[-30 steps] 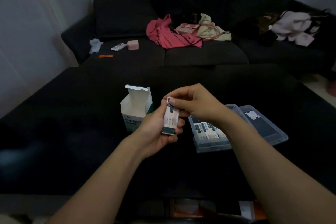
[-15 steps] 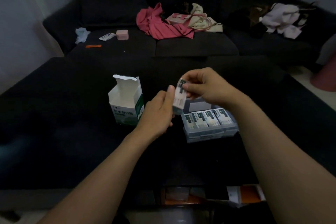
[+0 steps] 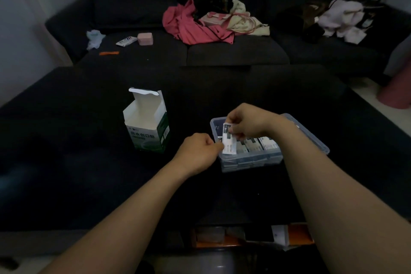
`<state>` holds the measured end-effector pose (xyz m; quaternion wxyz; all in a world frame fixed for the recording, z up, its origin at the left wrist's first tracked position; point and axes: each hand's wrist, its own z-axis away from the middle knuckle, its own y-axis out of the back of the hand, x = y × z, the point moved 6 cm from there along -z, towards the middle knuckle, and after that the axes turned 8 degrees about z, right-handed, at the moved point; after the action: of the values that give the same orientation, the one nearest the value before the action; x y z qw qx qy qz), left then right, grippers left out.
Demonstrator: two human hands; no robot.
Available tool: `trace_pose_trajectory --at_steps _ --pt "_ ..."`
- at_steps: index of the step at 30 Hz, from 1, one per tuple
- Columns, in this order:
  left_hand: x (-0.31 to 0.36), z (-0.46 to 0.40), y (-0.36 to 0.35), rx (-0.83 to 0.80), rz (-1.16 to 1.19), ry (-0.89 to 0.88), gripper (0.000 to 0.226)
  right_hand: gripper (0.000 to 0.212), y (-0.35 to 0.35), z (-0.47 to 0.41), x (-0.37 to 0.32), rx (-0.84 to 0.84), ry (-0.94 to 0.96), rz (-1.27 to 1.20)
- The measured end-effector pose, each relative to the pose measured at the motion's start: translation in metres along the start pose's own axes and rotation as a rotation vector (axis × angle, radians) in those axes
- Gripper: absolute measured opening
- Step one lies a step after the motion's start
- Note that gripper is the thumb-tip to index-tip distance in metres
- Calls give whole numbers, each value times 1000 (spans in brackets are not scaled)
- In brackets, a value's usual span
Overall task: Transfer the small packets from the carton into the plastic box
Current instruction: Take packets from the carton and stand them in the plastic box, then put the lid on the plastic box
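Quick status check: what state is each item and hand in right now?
Carton: upright, top flap open.
Plastic box: open, packets lined up inside.
Held packet: over the box's left end.
Right hand: pinching the held packet.
Left hand: curled beside the box.
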<state>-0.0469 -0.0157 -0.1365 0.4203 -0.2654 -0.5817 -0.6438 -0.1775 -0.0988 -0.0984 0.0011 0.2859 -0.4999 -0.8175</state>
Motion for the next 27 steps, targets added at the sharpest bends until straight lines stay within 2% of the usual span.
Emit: trace_pose_trajectory --at_steps 6,14,16,19,24,27 --pt "4 3 5 5 -26 -49 27 9 -16 -8 -7 -17 12 0" --pt "0 4 18 15 -71 -66 29 9 -24 -20 -12 111 9 138" --pt "-2 4 21 21 -79 -71 29 14 -26 -21 -14 134 8 163" --pt "-3 4 24 23 -91 -77 30 31 -25 -19 -18 170 5 202" --pt "-6 4 27 32 -91 -72 30 34 -8 -7 -20 222 1 86" --pt "-7 3 29 42 -97 -66 31 28 -14 1 -24 138 7 -3"
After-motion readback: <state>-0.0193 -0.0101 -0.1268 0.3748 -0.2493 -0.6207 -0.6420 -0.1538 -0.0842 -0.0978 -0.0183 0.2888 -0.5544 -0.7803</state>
